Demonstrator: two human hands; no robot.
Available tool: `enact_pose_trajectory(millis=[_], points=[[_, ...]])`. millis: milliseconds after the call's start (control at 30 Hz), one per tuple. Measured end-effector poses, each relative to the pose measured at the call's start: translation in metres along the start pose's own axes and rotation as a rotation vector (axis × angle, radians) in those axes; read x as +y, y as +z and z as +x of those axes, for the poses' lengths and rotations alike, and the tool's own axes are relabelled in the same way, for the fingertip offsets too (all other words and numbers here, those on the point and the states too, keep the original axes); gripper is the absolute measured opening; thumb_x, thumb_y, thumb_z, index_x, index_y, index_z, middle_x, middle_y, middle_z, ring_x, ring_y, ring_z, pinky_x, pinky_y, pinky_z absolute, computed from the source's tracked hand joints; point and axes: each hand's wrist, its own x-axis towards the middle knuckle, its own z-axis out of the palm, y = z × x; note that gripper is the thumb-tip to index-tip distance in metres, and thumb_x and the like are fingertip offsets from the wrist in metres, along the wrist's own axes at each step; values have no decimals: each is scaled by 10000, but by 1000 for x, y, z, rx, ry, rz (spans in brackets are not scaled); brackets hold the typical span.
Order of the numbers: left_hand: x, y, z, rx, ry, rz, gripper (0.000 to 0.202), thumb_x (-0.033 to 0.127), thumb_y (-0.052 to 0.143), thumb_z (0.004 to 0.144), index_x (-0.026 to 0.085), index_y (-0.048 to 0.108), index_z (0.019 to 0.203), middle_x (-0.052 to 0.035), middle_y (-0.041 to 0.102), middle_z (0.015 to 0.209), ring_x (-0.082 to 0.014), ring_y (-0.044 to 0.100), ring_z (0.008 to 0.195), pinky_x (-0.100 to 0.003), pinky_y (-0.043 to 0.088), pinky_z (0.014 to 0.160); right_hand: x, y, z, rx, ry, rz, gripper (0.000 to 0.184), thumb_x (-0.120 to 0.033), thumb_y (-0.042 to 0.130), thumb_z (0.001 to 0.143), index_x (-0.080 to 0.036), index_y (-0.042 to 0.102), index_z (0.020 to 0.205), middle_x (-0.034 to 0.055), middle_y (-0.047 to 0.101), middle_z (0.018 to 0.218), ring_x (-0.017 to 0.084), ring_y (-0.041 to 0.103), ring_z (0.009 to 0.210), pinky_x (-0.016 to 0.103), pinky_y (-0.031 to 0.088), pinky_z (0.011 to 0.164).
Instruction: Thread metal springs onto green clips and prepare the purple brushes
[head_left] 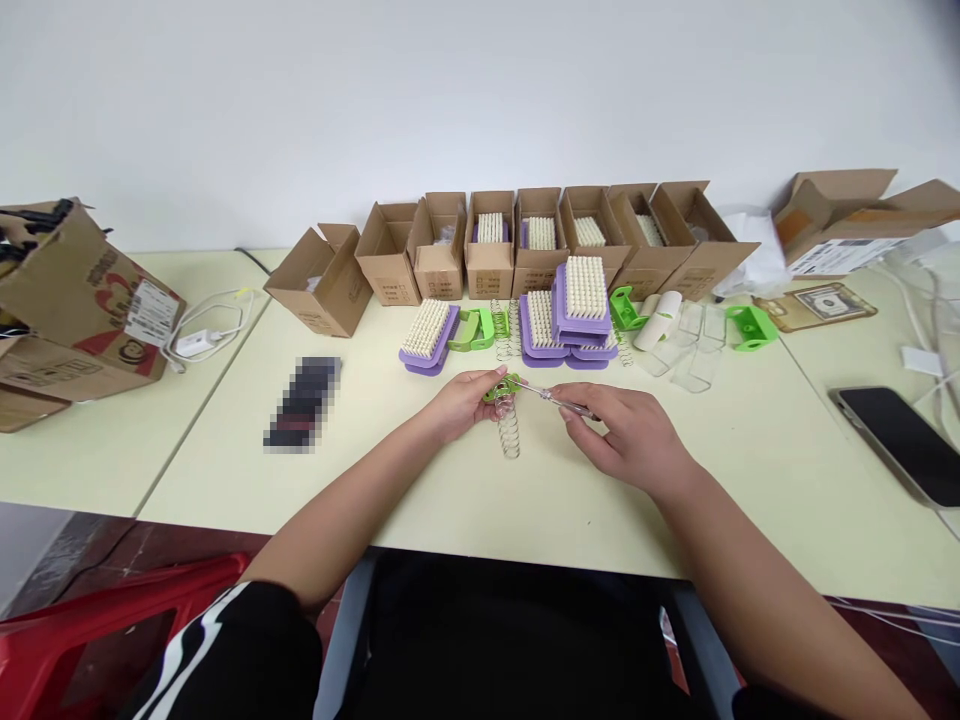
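My left hand [459, 403] pinches a small green plastic part [501, 388] at the middle of the pale table [465, 500]. A metal coil spring [509, 428] hangs from that part toward me. My right hand [630, 435] is closed round a thin metal tool with a clear handle [559, 400], and its tip touches the green part. Just beyond my hands lie purple brushes with white bristles [576, 305], a single one [429, 335] to the left, and more green parts [474, 328].
A row of open cardboard boxes [525, 240] lines the back, some holding brushes. Larger cartons stand at the far left [75, 300] and far right [847, 220]. A dark phone [904, 440] lies at right, a white charger [196, 342] at left, clear pieces [690, 350] near the brushes.
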Motion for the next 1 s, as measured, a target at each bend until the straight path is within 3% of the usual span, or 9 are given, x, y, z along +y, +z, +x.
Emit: enact_pose_trajectory(millis=[667, 1000], points=[[1, 3, -2, -4, 21, -6, 536, 576, 782, 882, 84, 794, 1092, -44, 586, 797, -108, 503, 664, -266, 385, 605, -1, -6, 2, -63, 30, 55, 265, -215, 563, 1024, -286, 625, 1272, 37, 789, 1235, 228, 789, 1006, 361, 624, 816], [1, 3, -3, -13, 20, 18, 548, 588, 780, 878, 97, 797, 1119, -37, 577, 808, -108, 496, 676, -273, 384, 629, 1, -5, 0, -70, 64, 52, 241, -231, 565, 1032, -282, 631, 1258, 30, 791, 1226, 224, 787, 978, 352, 605, 779]])
